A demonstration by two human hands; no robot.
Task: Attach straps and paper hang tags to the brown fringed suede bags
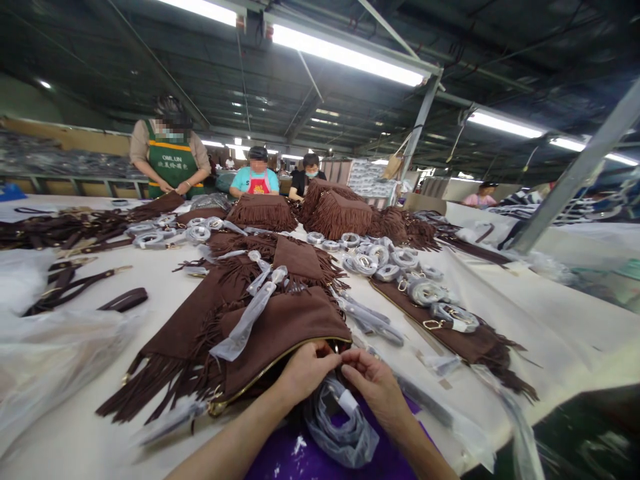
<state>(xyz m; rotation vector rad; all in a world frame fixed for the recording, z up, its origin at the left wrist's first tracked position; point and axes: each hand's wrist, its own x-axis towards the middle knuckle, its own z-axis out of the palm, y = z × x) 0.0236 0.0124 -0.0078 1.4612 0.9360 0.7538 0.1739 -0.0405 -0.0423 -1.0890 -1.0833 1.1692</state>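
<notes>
Factory hall under strip lights is being shown; a long white surface (525,300) is being taken up by bags and straps. A brown fringed bag (280,327) is lying at the near edge, its gold zipper (270,370) facing the wearer. The zipper's right end is being pinched by left hand (305,373) and right hand (375,383), fingers closed on it and meeting. A plastic-wrapped strap (340,427) is lying just below the hands on purple cloth (300,460). Wrapped strap coils (380,257) are lying further back.
</notes>
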